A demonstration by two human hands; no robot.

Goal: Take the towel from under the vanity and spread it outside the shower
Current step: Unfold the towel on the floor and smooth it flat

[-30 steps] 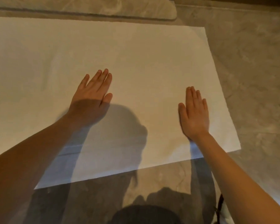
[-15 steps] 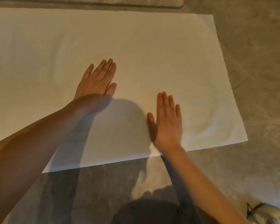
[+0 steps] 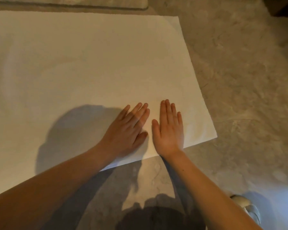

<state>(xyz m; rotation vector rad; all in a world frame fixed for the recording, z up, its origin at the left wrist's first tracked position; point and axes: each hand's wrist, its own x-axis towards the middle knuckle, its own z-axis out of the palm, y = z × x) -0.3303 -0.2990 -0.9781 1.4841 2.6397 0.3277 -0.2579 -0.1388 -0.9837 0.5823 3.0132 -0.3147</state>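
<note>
While the white towel [image 3: 90, 67] lies spread flat on the stone floor [image 3: 248, 80], filling the frame's left and centre, the left hand [image 3: 128, 130] and right hand [image 3: 169, 131] press on it side by side, fingers straight, near its lower right edge. Pushing hard could likely slide or bunch the cloth on the smooth stone.

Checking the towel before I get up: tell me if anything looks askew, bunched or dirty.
Nothing stands out. The towel lies flat on the stone floor; left hand and right hand rest flat near its near-right corner.
</note>
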